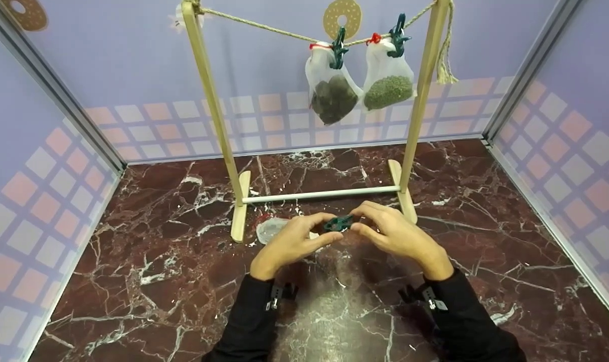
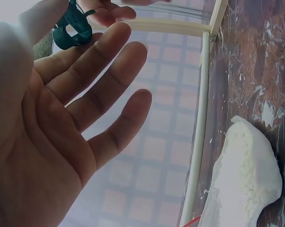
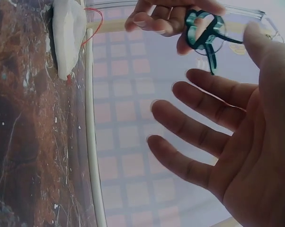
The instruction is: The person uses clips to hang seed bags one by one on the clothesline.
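A dark green spring clip (image 1: 338, 223) is between the two hands above the marbled surface. My left hand (image 1: 296, 241) pinches its jaw end between thumb and forefinger, the other fingers spread loosely in the left wrist view. My right hand (image 1: 400, 235) is at the handle end; in the right wrist view its thumb and relaxed fingers stand apart around the two handles (image 3: 212, 59), and firm contact cannot be made out. Behind the left hand lies a white mesh bag (image 1: 271, 230) with a red tie, partly hidden; pale contents show through the bag (image 2: 244, 172) in the left wrist view.
A wooden frame (image 1: 211, 95) with a white crossbar (image 1: 324, 193) stands beyond the hands. From its rope (image 1: 259, 24) hang a bag of dark pieces (image 1: 334, 98) and a bag of green bits (image 1: 388, 91), each under a green clip. Patterned walls enclose the surface.
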Demonstrator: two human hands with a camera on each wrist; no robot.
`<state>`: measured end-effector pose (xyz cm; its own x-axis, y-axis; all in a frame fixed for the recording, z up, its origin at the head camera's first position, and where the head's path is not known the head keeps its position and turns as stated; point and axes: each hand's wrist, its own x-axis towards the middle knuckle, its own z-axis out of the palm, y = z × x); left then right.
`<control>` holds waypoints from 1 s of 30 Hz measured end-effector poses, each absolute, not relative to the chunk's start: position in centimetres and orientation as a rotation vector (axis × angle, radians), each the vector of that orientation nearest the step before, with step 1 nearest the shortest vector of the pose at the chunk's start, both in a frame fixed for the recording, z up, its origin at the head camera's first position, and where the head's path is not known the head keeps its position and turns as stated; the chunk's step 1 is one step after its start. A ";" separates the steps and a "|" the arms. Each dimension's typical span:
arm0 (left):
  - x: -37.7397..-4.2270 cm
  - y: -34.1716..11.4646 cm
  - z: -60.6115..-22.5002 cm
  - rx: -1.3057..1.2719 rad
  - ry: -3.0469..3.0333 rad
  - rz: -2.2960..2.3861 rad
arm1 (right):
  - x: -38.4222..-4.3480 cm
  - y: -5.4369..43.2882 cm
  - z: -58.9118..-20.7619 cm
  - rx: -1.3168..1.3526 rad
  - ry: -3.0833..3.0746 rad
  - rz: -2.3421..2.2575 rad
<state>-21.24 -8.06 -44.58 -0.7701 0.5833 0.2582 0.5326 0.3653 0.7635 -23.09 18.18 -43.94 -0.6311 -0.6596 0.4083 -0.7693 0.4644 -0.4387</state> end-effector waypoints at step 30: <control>-20.8 -7.9 -44.1 1.129 2.454 1.503 | -23.1 17.6 -44.2 1.283 -2.285 1.051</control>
